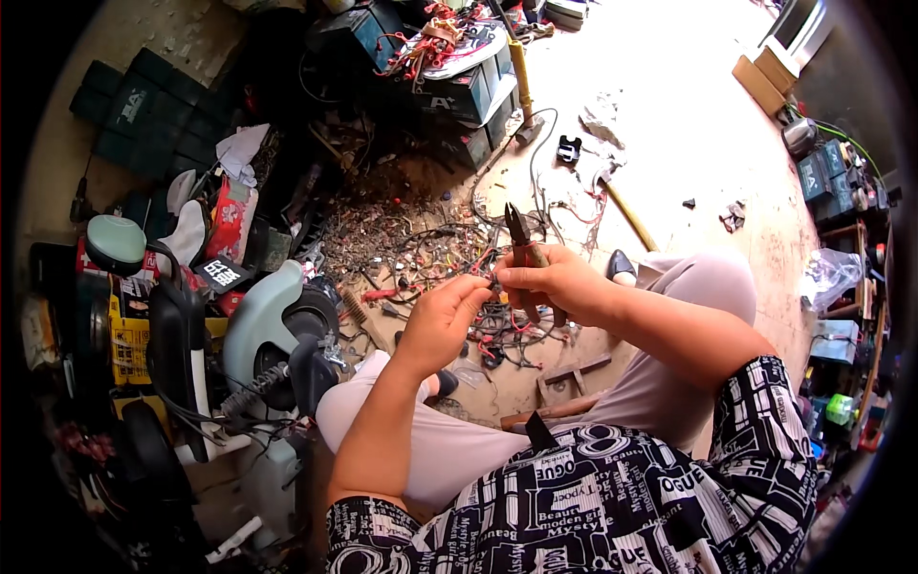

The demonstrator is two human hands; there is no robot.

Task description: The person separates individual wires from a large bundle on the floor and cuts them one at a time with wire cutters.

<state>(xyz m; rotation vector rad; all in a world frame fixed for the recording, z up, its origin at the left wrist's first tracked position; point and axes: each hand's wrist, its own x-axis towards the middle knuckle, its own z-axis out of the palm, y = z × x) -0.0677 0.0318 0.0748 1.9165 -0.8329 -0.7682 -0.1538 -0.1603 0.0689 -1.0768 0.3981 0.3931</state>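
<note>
While pliers (517, 235) are clasped by the right hand (552, 279), the left hand (443, 317) is closed in a pinch just left of them; its contents cannot be told. Below the pliers, tangled wires (495, 350) are strewn; a hammer (627, 209) is seen right of the pliers.

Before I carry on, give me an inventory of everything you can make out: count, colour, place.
Pliers: one, dark with brownish handles, in the right hand
Cables: many, mostly black and red, on the floor below and beyond the hands
Hammer: one, yellowish handle, floor beyond the right hand
Dark boxes: several, stacked at the top
Red wires: a heap, atop the stack
Curved panel: one, pale green, left
Clear bag: one, colourless, right edge
Smaller clutter: uncountable, mixed colours, both sides
Shirt: one, black and white, bottom
Trousers: one pair, pale, around the hands
Left hand: one, bare, fingertips near the pliers
Right hand: one, bare, gripping the pliers
</note>
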